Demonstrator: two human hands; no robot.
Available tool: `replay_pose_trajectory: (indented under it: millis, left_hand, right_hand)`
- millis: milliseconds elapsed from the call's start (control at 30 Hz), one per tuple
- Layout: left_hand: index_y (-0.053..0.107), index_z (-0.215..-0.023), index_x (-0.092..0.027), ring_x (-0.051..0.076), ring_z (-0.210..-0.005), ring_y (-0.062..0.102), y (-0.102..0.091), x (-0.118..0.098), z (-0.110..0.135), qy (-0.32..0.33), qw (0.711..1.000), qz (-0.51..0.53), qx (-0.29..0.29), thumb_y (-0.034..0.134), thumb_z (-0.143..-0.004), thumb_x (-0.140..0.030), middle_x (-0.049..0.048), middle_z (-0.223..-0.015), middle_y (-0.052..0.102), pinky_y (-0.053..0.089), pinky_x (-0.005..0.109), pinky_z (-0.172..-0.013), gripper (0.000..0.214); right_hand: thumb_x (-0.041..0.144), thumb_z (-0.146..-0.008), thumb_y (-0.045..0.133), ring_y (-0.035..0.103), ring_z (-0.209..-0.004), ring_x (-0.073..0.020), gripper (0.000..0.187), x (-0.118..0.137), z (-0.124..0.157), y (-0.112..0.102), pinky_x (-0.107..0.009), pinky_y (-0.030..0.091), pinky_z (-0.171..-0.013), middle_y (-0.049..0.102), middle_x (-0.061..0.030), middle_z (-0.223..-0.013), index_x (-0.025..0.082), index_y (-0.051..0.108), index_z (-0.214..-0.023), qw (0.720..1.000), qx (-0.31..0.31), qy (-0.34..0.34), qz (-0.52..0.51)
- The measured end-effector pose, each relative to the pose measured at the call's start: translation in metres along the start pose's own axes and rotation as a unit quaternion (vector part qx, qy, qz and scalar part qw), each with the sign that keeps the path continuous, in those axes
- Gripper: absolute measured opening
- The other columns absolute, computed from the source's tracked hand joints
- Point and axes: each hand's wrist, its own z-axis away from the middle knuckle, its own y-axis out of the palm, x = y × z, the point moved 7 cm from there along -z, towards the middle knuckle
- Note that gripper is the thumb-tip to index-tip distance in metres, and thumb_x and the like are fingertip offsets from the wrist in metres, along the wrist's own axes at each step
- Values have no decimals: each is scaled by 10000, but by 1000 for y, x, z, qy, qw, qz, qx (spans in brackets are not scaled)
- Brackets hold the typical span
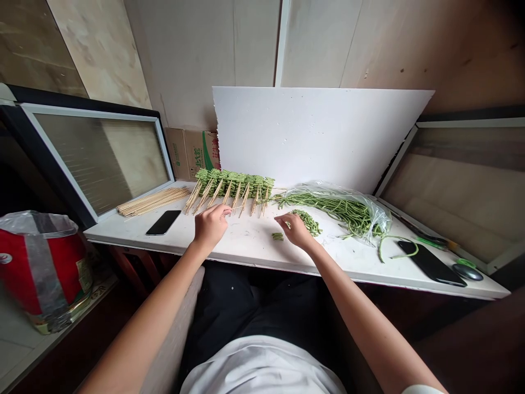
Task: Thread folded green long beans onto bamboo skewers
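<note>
My left hand (211, 225) is closed around a thin bamboo skewer (237, 208), whose end points right, in front of the stacked bean skewers. My right hand (294, 229) hovers beside a pile of short-cut green beans (308, 222), its fingertips drawn together. Whatever may be between those fingertips is too small to make out. Just below them, a little group of cut bean pieces (278, 236) lies side by side on the table. Behind my hands stand rows of skewered beans (235, 183), their bare stick ends toward me.
Loose bamboo skewers (153, 201) lie at left, near a black phone (163, 222). Long beans in a clear plastic bag (348, 210) fill the right back. Another phone (430, 264) and a mouse (467, 272) sit far right. A white board (320, 137) leans behind the table (246, 241).
</note>
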Motion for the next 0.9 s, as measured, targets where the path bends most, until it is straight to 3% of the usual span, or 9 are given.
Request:
replay_pose_trajectory:
  millis: [100,200,433,600,700,767,900]
  left_hand:
    - [775,-890,-211,224,-839,790,1,-1,0,3,1000,0,4,568,-857,-10,21,-905,832,556,286,-644,290]
    - [778,-899,-209,222,-845,790,1,-3,0,4,1000,-1,7,558,-859,-9,23,-901,832,561,284,-645,300]
    - [779,-903,-211,219,-847,789,0,-8,0,11,1000,0,7,541,-845,5,25,-891,830,576,285,-662,326]
    - [776,-904,-204,222,-844,790,2,-10,1,16,1000,1,6,550,-851,5,23,-902,832,572,288,-661,313]
    - [772,-905,-205,220,-846,790,1,-10,1,22,1000,6,4,551,-849,17,20,-909,832,567,287,-663,318]
    - [769,-907,-204,220,-858,790,0,-8,1,19,1000,7,4,553,-848,21,22,-918,832,566,288,-668,318]
    - [769,-915,-203,224,-867,789,-1,-6,0,12,1000,2,4,559,-849,16,25,-919,831,559,283,-664,310]
  right_hand:
    - [347,-956,688,631,-1059,-348,193,-22,3,13,-459,456,-980,776,-146,-1036,230,842,-945,986,51,-3,159]
    - [292,-953,686,616,-1079,-366,179,-33,5,20,-436,464,-939,768,-162,-1042,223,848,-923,972,75,0,224]
    - [353,-889,781,605,-1064,-360,137,-29,4,16,-416,470,-897,765,-145,-949,238,839,-842,972,85,-14,219]
    - [217,-845,790,618,-1046,-341,42,-21,4,15,-397,466,-851,775,-119,-907,238,821,-826,973,83,-15,214]
    - [196,-833,781,627,-1017,-338,67,-17,2,8,-410,470,-829,779,-102,-870,252,818,-832,984,46,-15,173]
    - [282,-834,800,646,-963,-328,54,-15,-2,-2,-426,485,-815,785,-98,-879,259,828,-874,996,0,-9,89]
    - [522,-795,844,690,-881,-283,302,-17,-8,-28,-416,529,-790,796,-96,-951,245,827,-915,991,-84,39,-97]
